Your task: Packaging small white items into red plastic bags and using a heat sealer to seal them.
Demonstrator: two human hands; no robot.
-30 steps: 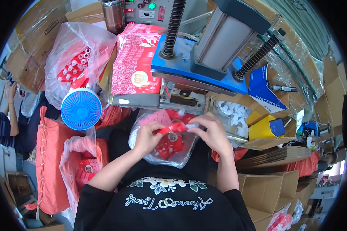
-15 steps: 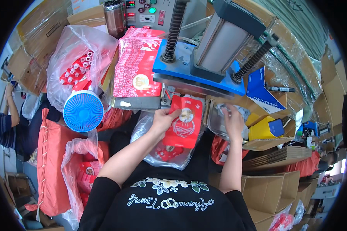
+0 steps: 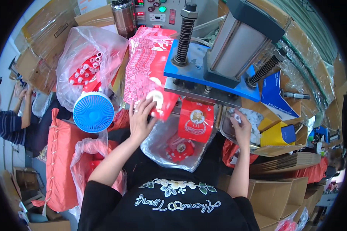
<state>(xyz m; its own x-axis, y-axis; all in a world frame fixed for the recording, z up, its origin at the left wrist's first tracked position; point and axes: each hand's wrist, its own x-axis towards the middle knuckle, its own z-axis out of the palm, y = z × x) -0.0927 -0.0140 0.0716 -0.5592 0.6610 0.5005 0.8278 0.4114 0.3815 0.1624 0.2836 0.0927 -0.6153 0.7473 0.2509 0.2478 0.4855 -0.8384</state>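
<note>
My left hand (image 3: 142, 117) is at the near edge of a stack of red and pink printed pouches (image 3: 148, 57). Its fingers grip a red pouch (image 3: 166, 104), blurred by motion and tilted off the stack. Another red pouch (image 3: 196, 122), with a pale round emblem, hangs under the front of the blue press (image 3: 196, 65) with no hand on it. My right hand (image 3: 241, 129) is over a metal tray (image 3: 226, 129) of small white pieces. Its thumb and fingers pinch one small white piece (image 3: 237, 118), whose exact kind is unclear.
Below the hanging pouch sits a plastic-lined box (image 3: 150, 150) with red pouches inside. A blue fan (image 3: 93, 112) and a clear bag (image 3: 69, 54) of spouted pouches are at left. A yellow and blue object (image 3: 277, 134) is at right. Another person works at far left.
My left hand has let go of the red pouch at the press and moved left to the stack, taking hold of another. My right hand now pinches a white piece. The view has shifted slightly.
</note>
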